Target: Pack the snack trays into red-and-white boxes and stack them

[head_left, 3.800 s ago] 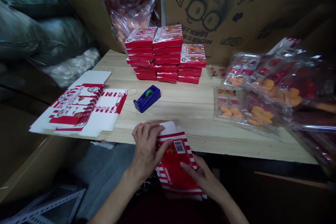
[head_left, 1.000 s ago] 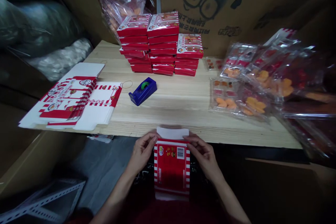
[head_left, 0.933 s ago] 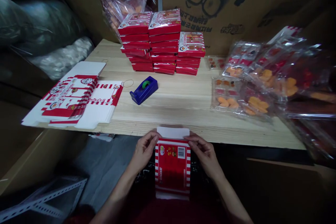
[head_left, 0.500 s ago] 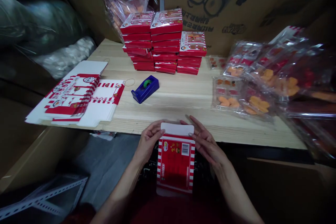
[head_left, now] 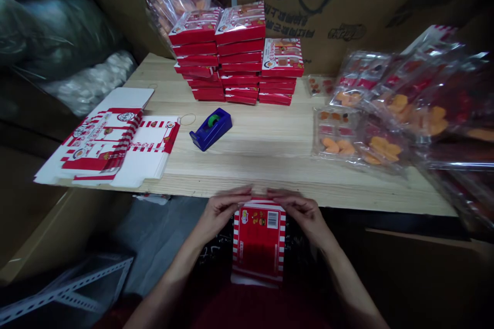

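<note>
Between my hands, at the table's front edge, is a red cardboard box (head_left: pixel 259 239) with white-striped sides and a barcode, its printed panel facing me. My left hand (head_left: pixel 225 212) grips its far left corner, thumb on the near face and fingers over the far end. The far right corner is held the same way by my right hand (head_left: pixel 299 211). Both sets of fingertips lie along the far end, where the white flap is now mostly out of sight. A pale flap shows at the near end, over my lap.
A blue tape dispenser (head_left: pixel 211 129) stands mid-table. Behind it rise stacks of filled red boxes (head_left: pixel 240 36). Flat printed cartons (head_left: pixel 104 139) lie at left. Clear bags of toy food pieces (head_left: pixel 380 146) crowd the right. A large brown carton (head_left: pixel 316 25) backs the table.
The white flap that stood up at the box's far end has been folded over. My hands have moved inward, with the fingers now over that end.
</note>
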The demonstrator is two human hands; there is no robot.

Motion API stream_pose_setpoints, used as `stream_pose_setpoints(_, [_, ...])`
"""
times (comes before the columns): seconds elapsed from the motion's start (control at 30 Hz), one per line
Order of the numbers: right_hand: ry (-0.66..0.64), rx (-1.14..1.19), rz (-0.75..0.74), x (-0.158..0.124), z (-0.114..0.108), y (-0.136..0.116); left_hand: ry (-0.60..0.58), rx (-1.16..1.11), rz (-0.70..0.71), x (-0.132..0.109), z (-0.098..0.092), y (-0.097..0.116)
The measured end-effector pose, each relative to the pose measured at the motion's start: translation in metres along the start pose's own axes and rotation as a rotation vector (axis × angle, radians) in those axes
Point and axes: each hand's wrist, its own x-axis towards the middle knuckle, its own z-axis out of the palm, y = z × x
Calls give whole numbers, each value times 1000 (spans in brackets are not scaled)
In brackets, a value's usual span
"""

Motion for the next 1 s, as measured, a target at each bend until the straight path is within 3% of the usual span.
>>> stream_pose_setpoints(0.1, [-72, -79, 30, -3, -5, -11, -33, 61, 46, -1, -1, 5])
stream_pose_setpoints(0.3, [-131, -157, 48, 7, -2, -32, -106, 133, -50, 8, -2, 32])
stream_pose_setpoints(0.5, [-291, -139, 157, 22, -6, -31, -206, 184, -61, 23, -10, 43])
stream_pose_setpoints(0.7, [-237, -73, 191, 32, -6, -21, -234, 155, -82, 34, -9, 32])
stream_pose_setpoints(1.0, [-145, -190, 90, 33, -2, -11, -175, 162, -96, 31, -6, 21])
